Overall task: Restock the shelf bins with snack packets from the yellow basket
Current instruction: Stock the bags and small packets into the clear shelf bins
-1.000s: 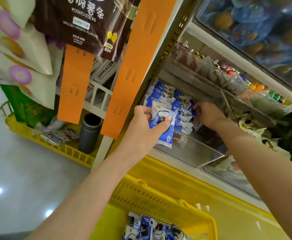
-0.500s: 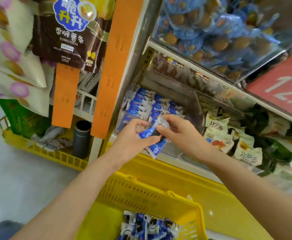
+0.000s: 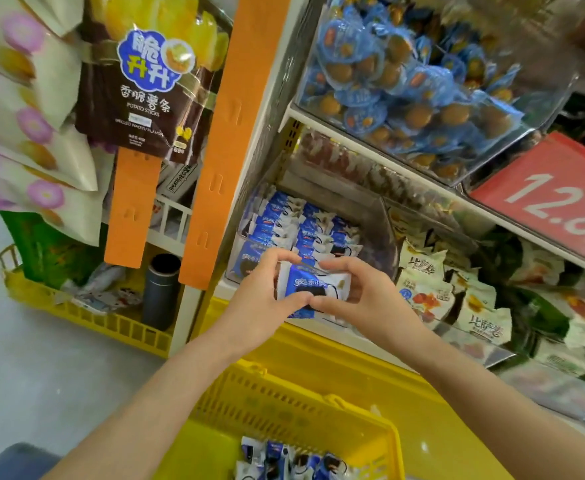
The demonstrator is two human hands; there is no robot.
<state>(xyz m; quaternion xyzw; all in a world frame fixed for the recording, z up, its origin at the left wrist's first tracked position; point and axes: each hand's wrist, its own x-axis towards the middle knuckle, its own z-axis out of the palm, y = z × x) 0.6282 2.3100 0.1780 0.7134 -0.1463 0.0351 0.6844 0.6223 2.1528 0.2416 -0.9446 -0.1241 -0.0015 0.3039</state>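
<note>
L hand (image 3: pixel 256 303) + R hand (image 3: pixel 360 299) grip snack pkts (image 3: pixel 313 289), at bin (image 3: pixel 235 268)

The blue-and-white snack packets (image 3: pixel 313 289) look like glossy plastic film, crinkled at the sealed edges, and the clear bin (image 3: pixel 384 233) behind them is smooth transparent plastic with glints on its walls. The yellow basket (image 3: pixel 284 410) is moulded plastic with a slotted wall and a dull sheen. The orange strip (image 3: pixel 228 140) is smooth and matt, the floor (image 3: pixel 41 375) polished and reflective.
</note>
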